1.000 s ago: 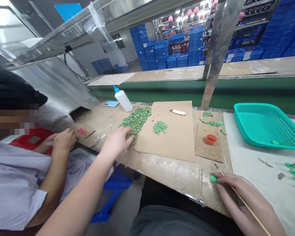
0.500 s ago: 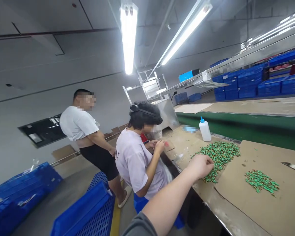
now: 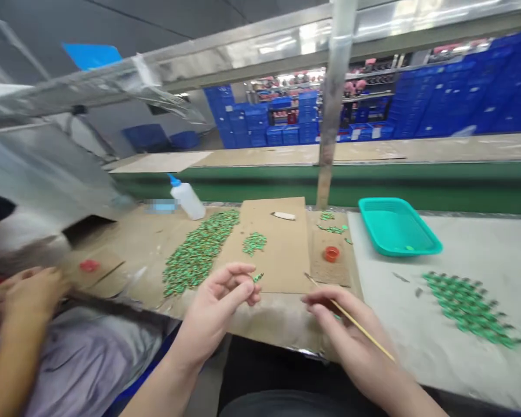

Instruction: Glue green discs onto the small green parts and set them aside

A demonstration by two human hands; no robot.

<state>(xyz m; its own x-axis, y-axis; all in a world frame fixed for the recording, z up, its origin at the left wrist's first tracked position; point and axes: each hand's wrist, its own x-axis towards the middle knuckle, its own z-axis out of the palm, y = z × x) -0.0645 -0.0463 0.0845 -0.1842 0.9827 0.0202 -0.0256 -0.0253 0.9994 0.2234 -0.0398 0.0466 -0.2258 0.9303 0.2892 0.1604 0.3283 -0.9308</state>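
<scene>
Facing a heap of small green-and-gold pieces (image 3: 202, 249) at left, a teal plastic basket (image 3: 398, 226) at far right, and an upright grey metal post (image 3: 331, 110) partly blocking stacked blue plastic crates (image 3: 455, 95) with white labels too blurred to read. Pinching 1 small green-and-gold piece (image 3: 257, 278) between left hand (image 3: 221, 304) thumb and fingertips, above a brown flat cardboard sheet (image 3: 284, 255), and clamping a thin wooden dark-tipped stick (image 3: 362, 328) in right hand (image 3: 351, 339) fingers.

Bare hands (image 3: 220, 300) and forearms (image 3: 162, 379), dark clothing (image 3: 264, 370)
</scene>
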